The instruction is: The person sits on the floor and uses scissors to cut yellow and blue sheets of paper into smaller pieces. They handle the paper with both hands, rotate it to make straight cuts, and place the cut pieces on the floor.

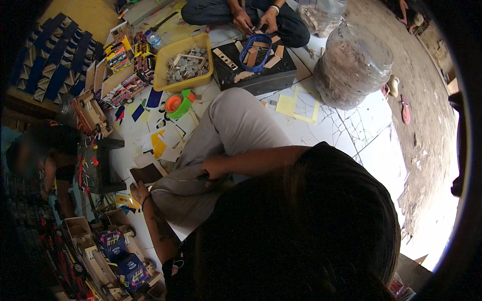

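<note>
I look down past dark hair that fills the near right of my view. My left hand [139, 191] is low on the left, by my bent knee in grey trousers [221, 145]. Its fingers [134, 186] are closed on the near edge of a flat dark brown card [146, 174], which sticks up and away from the hand. My right hand [213, 168] rests on my lap, just right of the card. It seems to be curled around something small and dark, but the view is too dim there and I cannot tell if it grips anything. The white floor [341, 130] around me is full of things. Far from me sits a yellow tray [168, 55] with small grey pieces in it. Just right of it is a black box [261, 75] with a blue loop [256, 50] and wooden bits on top. Another person sits behind that box with both hands [256, 22] on the bits. A green and orange tape holder [178, 104] lies between the tray and my knee. A big clear bag [354, 65] stands on the far right. Toy trucks [105, 251] are lined up on the near left, and another person sits at the left edge.
</note>
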`<state>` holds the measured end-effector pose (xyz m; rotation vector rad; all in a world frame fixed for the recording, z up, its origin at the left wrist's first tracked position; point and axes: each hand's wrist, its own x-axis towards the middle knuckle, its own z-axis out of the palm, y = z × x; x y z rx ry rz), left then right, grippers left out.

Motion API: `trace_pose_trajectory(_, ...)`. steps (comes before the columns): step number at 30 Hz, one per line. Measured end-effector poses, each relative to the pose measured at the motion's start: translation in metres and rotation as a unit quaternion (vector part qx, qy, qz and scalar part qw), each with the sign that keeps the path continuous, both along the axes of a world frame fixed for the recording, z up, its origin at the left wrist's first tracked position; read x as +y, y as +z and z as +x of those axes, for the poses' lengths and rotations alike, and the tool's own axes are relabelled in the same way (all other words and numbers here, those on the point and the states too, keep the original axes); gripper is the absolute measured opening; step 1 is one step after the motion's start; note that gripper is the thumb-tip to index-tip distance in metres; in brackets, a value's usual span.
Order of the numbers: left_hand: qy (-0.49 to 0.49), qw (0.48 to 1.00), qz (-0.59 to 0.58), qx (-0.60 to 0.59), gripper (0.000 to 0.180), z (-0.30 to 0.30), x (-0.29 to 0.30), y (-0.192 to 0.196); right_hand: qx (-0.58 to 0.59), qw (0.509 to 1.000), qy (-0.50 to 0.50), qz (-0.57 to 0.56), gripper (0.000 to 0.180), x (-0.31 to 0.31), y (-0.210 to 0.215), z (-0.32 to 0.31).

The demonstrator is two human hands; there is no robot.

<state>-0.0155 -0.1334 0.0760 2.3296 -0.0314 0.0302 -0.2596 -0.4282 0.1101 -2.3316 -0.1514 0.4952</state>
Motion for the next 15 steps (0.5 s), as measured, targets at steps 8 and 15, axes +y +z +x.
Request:
trace_pose_trajectory(8,-0.077,0.950,0.008,-0.304,0.033,-0.075,-0.058,0.069,0.000,1.000,0.003,-0.002,0.057,-0.001,0.005,0.001)
trace_pose_trajectory(15,-0.065,0.961,0.201,-0.180,0.016,-0.086,-0.071,0.093,0.009,1.000,0.001,0.024,0.061,-0.002,0.017,-0.004)
